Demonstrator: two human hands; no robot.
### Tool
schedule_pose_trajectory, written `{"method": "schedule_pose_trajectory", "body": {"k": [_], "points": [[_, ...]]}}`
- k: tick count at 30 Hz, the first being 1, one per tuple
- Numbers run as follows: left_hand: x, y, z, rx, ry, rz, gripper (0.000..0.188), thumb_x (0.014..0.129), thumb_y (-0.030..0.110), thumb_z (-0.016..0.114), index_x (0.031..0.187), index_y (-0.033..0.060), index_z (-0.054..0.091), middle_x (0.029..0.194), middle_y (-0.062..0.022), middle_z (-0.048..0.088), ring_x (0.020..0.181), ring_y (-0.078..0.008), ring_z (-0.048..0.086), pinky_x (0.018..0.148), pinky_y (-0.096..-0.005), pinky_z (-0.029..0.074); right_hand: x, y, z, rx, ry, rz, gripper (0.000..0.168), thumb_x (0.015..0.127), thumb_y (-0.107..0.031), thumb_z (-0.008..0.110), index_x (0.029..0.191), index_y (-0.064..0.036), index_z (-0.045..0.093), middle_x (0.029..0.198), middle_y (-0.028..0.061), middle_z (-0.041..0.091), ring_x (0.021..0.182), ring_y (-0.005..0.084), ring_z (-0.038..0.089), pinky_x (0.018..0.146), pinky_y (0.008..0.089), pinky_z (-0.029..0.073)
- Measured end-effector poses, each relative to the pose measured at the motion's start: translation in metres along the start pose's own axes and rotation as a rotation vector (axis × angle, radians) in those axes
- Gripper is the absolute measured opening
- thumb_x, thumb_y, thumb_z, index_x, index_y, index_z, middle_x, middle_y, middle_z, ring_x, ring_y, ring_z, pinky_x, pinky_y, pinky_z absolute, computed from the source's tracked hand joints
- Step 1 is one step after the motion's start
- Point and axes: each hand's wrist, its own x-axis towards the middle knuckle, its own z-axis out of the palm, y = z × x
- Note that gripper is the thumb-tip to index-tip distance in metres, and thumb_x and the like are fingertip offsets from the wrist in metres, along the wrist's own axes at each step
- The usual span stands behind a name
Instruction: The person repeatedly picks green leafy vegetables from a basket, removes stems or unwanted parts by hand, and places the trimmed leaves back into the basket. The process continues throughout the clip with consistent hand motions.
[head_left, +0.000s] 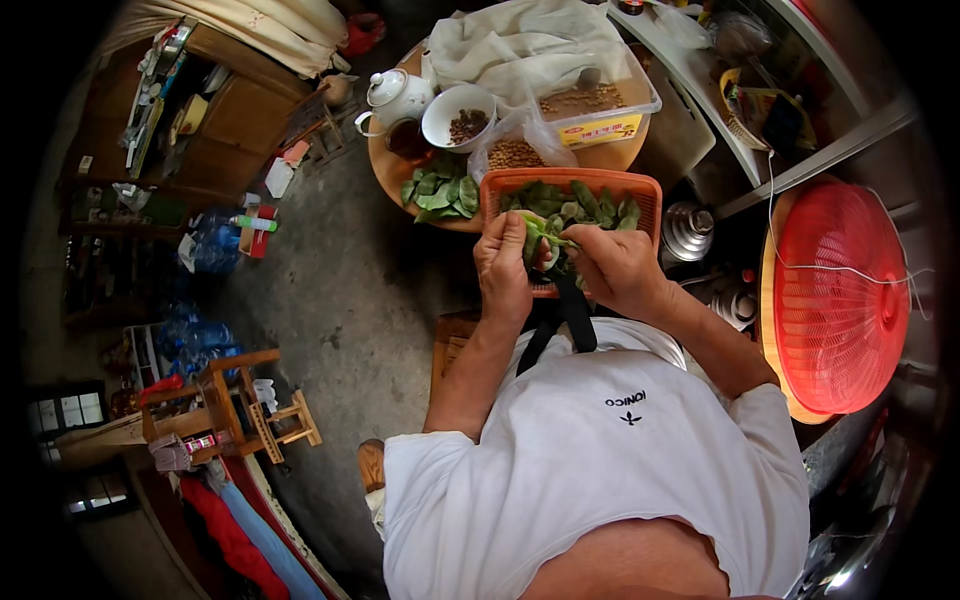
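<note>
My left hand (504, 262) holds a light green bean pod (541, 229) between thumb and fingers, above an orange plastic basket (571, 175). From the other side my right hand (621, 264) pinches the pod's tip or a strip of it; which one I cannot tell. Flat green pods (544, 197) fill much of the basket, and my hands hide its near part. More pods (442, 191) lie heaped on the round wooden table (386, 174), left of the basket.
Behind the basket are a white teapot (390, 94), a glass of dark liquid (409, 140), a white bowl (459, 120), and a clear plastic box (600, 129) partly under cloth. Metal flasks (688, 229) and a red mesh food cover (840, 300) stand right. Wooden stools (232, 405) are left.
</note>
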Motion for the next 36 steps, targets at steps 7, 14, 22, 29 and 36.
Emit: {"method": "schedule_pose_trajectory", "body": {"k": [7, 14, 22, 29, 36], "points": [[0.024, -0.002, -0.02, -0.325, 0.116, -0.049, 0.032, 0.092, 0.031, 0.039, 0.092, 0.0013, 0.051, 0.068, -0.0043, 0.052, 0.059, -0.0119, 0.05, 0.051, -0.0245, 0.041, -0.015, -0.005, 0.003, 0.015, -0.036, 0.03, 0.016, 0.071, 0.0, 0.059, 0.085, -0.003, 0.051, 0.059, 0.0096, 0.053, 0.05, 0.0261, 0.055, 0.043, 0.0325, 0.042], [0.042, 0.003, -0.06, -0.529, 0.217, -0.118, 0.027, 0.092, 0.032, 0.036, 0.093, 0.0093, 0.051, 0.073, -0.0001, 0.053, 0.067, -0.0137, 0.051, 0.057, -0.027, 0.041, -0.023, 0.003, -0.01, 0.127, -0.012, 0.133, 0.011, 0.076, 0.0, 0.056, 0.086, -0.002, 0.051, 0.063, 0.0107, 0.054, 0.052, 0.0258, 0.056, 0.045, 0.0312, 0.042], [0.033, 0.008, -0.042, -0.728, 0.085, -0.213, 0.024, 0.091, 0.027, 0.039, 0.094, 0.0082, 0.053, 0.076, -0.0001, 0.053, 0.067, -0.014, 0.05, 0.058, -0.0273, 0.04, -0.011, 0.011, -0.001, 0.764, -0.03, 0.591, 0.015, 0.088, -0.012, 0.046, 0.089, 0.001, 0.054, 0.071, 0.0006, 0.053, 0.067, 0.0049, 0.049, 0.059, 0.0215, 0.041], [0.024, 0.011, -0.039, -0.441, -0.462, -0.084, 0.019, 0.084, 0.014, 0.046, 0.095, 0.0016, 0.057, 0.057, 0.0005, 0.043, 0.049, -0.0091, 0.036, 0.045, -0.0233, 0.03, 0.009, 0.018, -0.007, 1.23, -0.311, 0.928, 0.018, 0.086, -0.022, 0.05, 0.088, -0.006, 0.057, 0.065, -0.0075, 0.048, 0.047, -0.0016, 0.036, 0.037, 0.015, 0.02], [0.009, 0.02, -0.02, 0.311, -0.557, 0.207, 0.03, 0.077, -0.006, 0.055, 0.106, -0.0002, 0.058, 0.089, -0.0055, 0.063, 0.077, -0.0082, 0.057, 0.07, -0.0191, 0.045, 0.008, 0.029, 0.001, 1.402, -0.427, 0.888, 0.02, 0.085, -0.024, 0.052, 0.094, -0.006, 0.057, 0.065, -0.0068, 0.051, 0.044, -0.0015, 0.036, 0.034, 0.0139, 0.02]]}}
